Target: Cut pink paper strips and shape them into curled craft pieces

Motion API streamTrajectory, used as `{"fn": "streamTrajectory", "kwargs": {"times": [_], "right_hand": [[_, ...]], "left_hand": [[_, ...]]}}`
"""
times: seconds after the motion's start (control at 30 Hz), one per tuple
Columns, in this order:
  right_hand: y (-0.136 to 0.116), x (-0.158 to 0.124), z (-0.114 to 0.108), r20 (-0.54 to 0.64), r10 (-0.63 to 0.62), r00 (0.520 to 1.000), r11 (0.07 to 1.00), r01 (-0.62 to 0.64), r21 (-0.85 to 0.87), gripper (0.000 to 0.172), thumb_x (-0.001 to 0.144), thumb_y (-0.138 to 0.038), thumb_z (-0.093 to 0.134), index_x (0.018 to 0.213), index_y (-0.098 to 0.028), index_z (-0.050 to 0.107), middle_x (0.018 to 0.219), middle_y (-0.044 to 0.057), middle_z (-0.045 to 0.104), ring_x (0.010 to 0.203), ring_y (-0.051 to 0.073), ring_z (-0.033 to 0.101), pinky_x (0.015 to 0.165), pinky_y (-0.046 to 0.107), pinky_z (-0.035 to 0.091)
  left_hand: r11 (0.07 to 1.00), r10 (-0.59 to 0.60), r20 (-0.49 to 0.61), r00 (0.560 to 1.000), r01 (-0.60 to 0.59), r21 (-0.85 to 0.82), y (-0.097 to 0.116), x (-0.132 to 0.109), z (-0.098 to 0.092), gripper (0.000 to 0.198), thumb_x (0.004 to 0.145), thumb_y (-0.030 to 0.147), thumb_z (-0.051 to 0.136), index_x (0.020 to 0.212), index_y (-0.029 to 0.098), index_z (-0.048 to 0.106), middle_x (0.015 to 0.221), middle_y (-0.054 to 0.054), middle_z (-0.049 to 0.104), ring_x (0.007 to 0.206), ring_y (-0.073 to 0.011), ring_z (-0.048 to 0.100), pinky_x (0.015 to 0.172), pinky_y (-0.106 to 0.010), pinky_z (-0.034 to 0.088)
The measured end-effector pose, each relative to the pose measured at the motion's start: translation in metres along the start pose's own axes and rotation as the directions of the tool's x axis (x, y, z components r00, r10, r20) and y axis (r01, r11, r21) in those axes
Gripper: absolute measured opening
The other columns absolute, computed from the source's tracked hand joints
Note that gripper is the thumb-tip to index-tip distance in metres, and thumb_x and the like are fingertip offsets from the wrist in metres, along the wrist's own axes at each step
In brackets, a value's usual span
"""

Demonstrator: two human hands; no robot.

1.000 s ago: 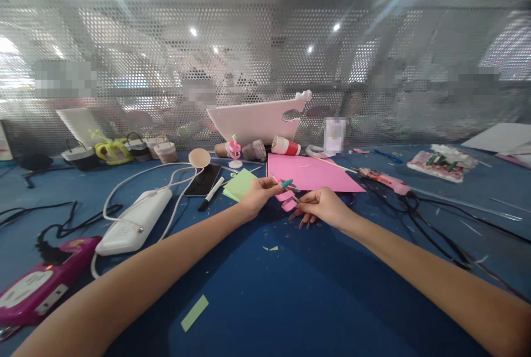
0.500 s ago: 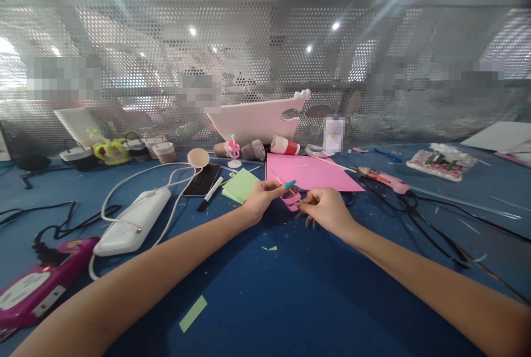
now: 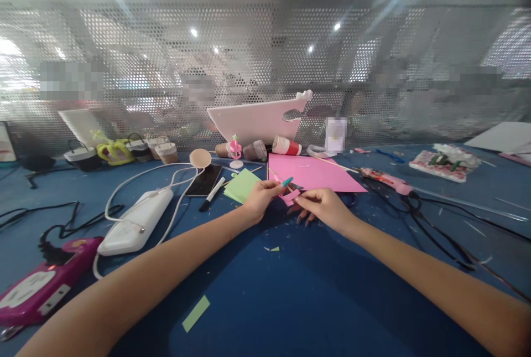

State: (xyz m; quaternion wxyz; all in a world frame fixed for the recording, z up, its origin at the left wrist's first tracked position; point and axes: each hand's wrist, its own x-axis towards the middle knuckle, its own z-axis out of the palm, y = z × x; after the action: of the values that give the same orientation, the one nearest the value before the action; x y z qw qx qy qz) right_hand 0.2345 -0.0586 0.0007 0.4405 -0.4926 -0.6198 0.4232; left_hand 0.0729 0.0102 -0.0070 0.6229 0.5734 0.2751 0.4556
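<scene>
In front of me my left hand pinches a curled pink paper strip between thumb and fingers. A long turquoise nail shows on its thumb. My right hand is at the strip's other side, thumb and forefinger closed on its end, the other fingers curled below. Part of the strip is hidden behind the fingers. Just behind both hands lies a sheet of pink paper. Green paper squares lie beside my left hand.
At left are a white power bank with looped cable and a magenta power strip. A marker lies by a phone. A small pink ornament stands behind. A glue gun with trailing cord lies right.
My right fingers have shifted slightly on the pink strip, and its loop has turned and looks flatter. The view has moved a little. Other things stay put.
</scene>
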Motion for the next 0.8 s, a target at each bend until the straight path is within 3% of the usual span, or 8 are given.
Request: {"fn": "streamTrajectory", "kwargs": {"times": [0.37,0.6,0.8], "right_hand": [[0.004,-0.001,-0.001,-0.108,-0.008,0.994,0.994,-0.004,-0.105,0.025,0.073,-0.037,0.068,0.059,-0.017,0.061,0.056,0.005,0.069,0.043,0.017,0.063,0.038,0.024,0.048],[0.010,-0.002,0.001,-0.158,-0.016,0.987,0.978,-0.017,-0.206,0.017,0.075,-0.025,0.064,0.060,-0.019,0.058,0.055,0.005,0.068,0.041,0.018,0.063,0.037,0.026,0.047],[0.008,-0.005,0.003,-0.201,-0.046,0.978,0.963,-0.010,-0.269,0.024,0.077,-0.025,0.063,0.055,-0.019,0.053,0.053,0.004,0.067,0.037,0.016,0.059,0.035,0.023,0.042]], "left_hand": [[0.987,0.062,0.050,0.997,-0.069,0.142,-0.001,-0.002,-0.002,0.026,0.066,0.041,0.074,0.065,0.015,0.074,0.075,-0.008,0.073,0.069,-0.0158,0.060,0.070,-0.028,0.043],[0.967,0.091,0.076,0.993,-0.106,0.233,0.008,-0.009,0.004,0.027,0.069,0.042,0.073,0.066,0.016,0.074,0.074,-0.007,0.073,0.069,-0.0162,0.062,0.071,-0.028,0.045],[0.967,0.107,0.105,0.989,-0.128,0.220,0.006,-0.009,0.005,0.030,0.068,0.044,0.074,0.069,0.014,0.073,0.075,-0.008,0.074,0.069,-0.0165,0.064,0.070,-0.028,0.047]]}}
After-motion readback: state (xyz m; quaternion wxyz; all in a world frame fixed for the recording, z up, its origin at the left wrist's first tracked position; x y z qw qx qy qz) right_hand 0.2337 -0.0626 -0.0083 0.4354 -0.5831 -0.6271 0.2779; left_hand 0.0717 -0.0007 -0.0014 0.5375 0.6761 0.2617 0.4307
